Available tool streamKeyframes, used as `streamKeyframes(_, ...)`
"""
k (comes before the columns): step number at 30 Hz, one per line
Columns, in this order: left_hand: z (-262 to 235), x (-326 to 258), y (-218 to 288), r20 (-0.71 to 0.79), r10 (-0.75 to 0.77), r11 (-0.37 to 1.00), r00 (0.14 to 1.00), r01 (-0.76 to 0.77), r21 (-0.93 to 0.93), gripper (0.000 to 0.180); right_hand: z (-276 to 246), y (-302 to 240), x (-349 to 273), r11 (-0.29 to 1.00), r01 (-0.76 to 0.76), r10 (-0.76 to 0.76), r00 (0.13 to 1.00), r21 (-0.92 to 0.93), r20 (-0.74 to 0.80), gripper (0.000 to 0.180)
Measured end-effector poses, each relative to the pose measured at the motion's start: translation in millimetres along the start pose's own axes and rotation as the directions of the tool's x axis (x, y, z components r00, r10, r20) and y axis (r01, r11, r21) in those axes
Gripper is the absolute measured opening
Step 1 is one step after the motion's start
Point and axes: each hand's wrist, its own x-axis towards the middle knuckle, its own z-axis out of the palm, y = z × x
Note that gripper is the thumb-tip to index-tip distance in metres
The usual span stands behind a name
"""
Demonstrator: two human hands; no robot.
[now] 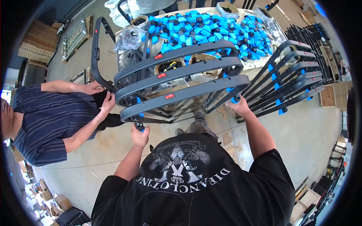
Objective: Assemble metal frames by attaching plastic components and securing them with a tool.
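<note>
Three dark grey bent-tube frames stand one behind another in front of me, each with a red switch-like part on its top bar. My left hand is closed around a small black-and-blue plastic piece, just below the left bend of the nearest frame. At that frame's right side, my right hand grips a similar black-and-blue plastic fitting. Whether either piece is fixed to the frame cannot be made out. Blue fittings also show on the frames' lower tubes.
A co-worker at the left handles another frame. Beyond the frames, a table bears a heap of blue and black plastic pieces and tubs of small black parts. More frames lean in a row at the right.
</note>
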Motion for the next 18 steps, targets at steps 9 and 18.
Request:
streamKeyframes(9,-17,11,-39,0.434,-0.041,0.996,0.9,0.069,-0.049,0.058,-2,-26,10,0.944,-0.201,0.259,0.943,-0.261,0.208,0.053)
streamKeyframes(18,11,19,-42,0.189,0.05,0.994,0.981,-0.031,-0.103,0.037,5,4,14,0.983,-0.039,0.065,0.988,-0.18,0.143,0.045)
